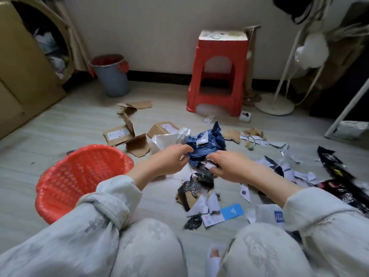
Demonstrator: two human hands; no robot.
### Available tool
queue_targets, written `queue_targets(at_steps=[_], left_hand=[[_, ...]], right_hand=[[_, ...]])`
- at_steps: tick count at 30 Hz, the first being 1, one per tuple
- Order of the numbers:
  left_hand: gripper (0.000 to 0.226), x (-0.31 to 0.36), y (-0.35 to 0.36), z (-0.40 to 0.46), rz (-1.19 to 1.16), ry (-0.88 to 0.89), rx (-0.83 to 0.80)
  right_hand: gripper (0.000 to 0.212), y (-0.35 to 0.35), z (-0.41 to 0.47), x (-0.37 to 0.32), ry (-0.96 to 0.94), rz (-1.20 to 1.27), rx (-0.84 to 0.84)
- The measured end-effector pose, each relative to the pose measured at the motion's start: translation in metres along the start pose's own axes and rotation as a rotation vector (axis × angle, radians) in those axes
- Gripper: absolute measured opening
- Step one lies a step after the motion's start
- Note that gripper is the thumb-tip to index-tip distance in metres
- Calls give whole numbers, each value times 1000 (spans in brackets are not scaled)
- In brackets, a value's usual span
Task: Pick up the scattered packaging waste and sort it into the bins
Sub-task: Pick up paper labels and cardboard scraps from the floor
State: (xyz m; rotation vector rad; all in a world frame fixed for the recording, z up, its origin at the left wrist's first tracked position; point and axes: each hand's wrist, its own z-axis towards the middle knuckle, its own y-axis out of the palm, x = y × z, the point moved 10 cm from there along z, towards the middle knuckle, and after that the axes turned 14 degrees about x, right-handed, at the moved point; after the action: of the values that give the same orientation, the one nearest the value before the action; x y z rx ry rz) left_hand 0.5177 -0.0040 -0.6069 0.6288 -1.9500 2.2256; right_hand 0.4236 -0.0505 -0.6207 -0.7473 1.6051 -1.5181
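Person crouched on the floor (79, 120), knees in pale patterned trousers at the bottom edge, pale sleeves on both arms. Paper scraps (211, 204) and a light blue card (232, 211) lie just ahead of the knees, with black patterned wrapper bits among them. Red mesh basket (79, 176), lined with red plastic, sits on the floor beside the left forearm.

Left hand (169, 158): fingers curled, tips pinching the near edge of the crumpled blue plastic bag (205, 145). Right hand (225, 164): fingers bent down onto small paper and wrapper pieces at the bag's near side; whether its grip has closed on anything cannot be told.

Beyond the bag: white plastic bag (165, 139), torn cardboard pieces (127, 132) with labels, more torn paper to the right. Further off, a grey bin (111, 76) with a red liner stands by the wall, a red stool (219, 72) to its right.
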Motion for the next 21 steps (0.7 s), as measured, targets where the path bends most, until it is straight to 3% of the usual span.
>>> queue_targets(at_steps=[9,13,17,21], left_hand=[[29,-49,165,36,7,-56,-299],[43,-93,252,27,20,-105,-424],[61,-126,311,14,108,-105,-517],[70,-132,337,8,256,-4,-431]], right_hand=[[38,150,8,85,215,71,-236],[41,230,13,98,246,81,-327],[55,287,18,104,217,45,-343],[86,319,26,108,280,82,-283]])
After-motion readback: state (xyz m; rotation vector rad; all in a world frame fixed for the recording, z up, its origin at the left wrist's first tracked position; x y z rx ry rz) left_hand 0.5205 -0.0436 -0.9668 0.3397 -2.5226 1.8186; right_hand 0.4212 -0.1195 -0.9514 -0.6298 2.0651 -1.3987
